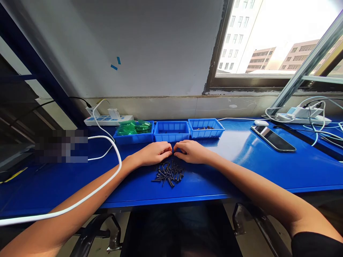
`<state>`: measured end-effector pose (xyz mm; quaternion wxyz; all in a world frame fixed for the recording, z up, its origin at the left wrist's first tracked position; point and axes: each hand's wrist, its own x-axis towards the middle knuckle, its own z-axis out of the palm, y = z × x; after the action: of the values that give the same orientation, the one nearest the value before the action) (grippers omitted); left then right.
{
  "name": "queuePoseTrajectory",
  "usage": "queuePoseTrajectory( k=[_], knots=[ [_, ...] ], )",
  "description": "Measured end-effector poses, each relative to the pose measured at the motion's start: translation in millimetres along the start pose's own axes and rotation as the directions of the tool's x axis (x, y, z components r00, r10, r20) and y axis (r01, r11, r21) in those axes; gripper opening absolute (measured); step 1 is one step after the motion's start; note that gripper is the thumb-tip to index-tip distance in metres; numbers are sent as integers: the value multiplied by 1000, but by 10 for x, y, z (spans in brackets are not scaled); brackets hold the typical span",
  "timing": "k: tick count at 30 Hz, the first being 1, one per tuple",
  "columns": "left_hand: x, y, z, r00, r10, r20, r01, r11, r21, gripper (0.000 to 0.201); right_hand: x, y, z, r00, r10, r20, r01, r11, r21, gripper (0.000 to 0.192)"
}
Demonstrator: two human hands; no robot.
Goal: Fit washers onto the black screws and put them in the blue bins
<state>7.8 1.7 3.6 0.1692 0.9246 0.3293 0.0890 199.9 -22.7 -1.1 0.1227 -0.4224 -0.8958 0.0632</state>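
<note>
A loose pile of dark screws (169,174) lies on the blue table near its front edge. Just behind the pile, my left hand (157,152) is closed, its fingers curled toward the middle. Facing it, my right hand (189,151) is closed in the same way, with only a narrow gap between them. Whatever the fingers of either hand hold, if anything, is hidden. Beyond the hands stand three blue bins: the left bin (134,138) with green plastic bags (132,127), the middle bin (171,136), and the right bin (207,134) with small dark pieces (205,127).
A white cable (119,157) passes in front of my left forearm. Power strips (107,120) stand at the back left and, with tangled cables, at the back right. A phone (273,138) and a white case (261,123) lie on the right. Behind the table is a wall.
</note>
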Motion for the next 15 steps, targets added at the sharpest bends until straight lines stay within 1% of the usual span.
queuePoseTrajectory(
  k=[15],
  knots=[
    [1, -1, -3, 1000, -1, 0, 1, 1000, -12, 22, -4, -13, -17, 1000, 11, 17, -10, 1000, -14, 18]
  ],
)
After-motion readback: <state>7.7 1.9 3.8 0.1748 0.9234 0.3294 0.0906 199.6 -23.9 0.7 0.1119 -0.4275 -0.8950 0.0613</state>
